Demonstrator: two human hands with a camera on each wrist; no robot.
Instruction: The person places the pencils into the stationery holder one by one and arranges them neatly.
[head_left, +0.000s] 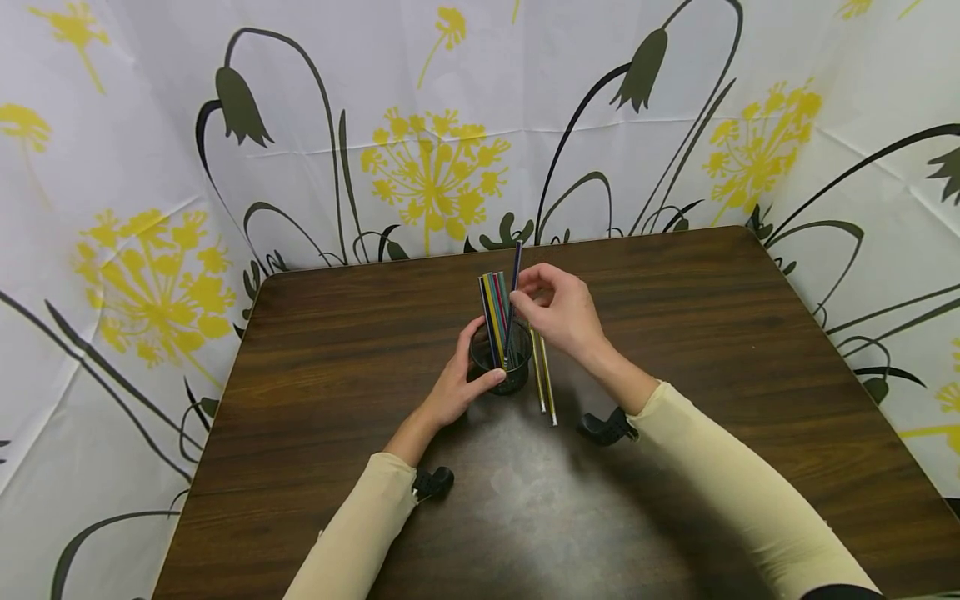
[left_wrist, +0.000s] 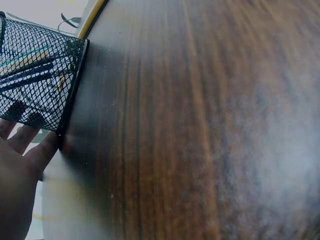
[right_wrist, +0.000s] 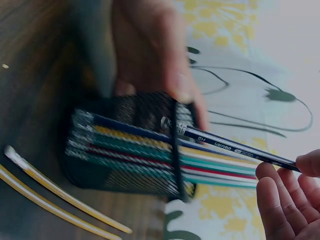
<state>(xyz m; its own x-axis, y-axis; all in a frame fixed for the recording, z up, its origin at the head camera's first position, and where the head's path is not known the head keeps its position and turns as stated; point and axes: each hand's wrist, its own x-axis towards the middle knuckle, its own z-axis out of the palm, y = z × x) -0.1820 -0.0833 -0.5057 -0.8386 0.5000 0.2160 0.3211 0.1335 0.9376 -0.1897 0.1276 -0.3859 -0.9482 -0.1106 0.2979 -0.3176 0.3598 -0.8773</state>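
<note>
A black mesh pencil cup [head_left: 512, 382] stands on the table with several pencils [head_left: 491, 312] leaning in it, dark blue, yellow, teal and red among them. My left hand [head_left: 455, 379] grips the cup from its left side, thumb at the near rim. In the right wrist view, a dark blue pencil [right_wrist: 230, 146] is pinched between the thumb and fingers of my right hand [head_left: 561, 308]. Its eraser end is just inside the cup's rim, and its other end points up and away. Two yellow-striped pencils [right_wrist: 60, 192] lie on the table right of the cup.
The dark wood table [head_left: 337, 350] ends at the back against a white curtain [head_left: 300, 192] with a flower print. Black wrist devices [head_left: 606, 427] sit under both sleeves, close over the tabletop.
</note>
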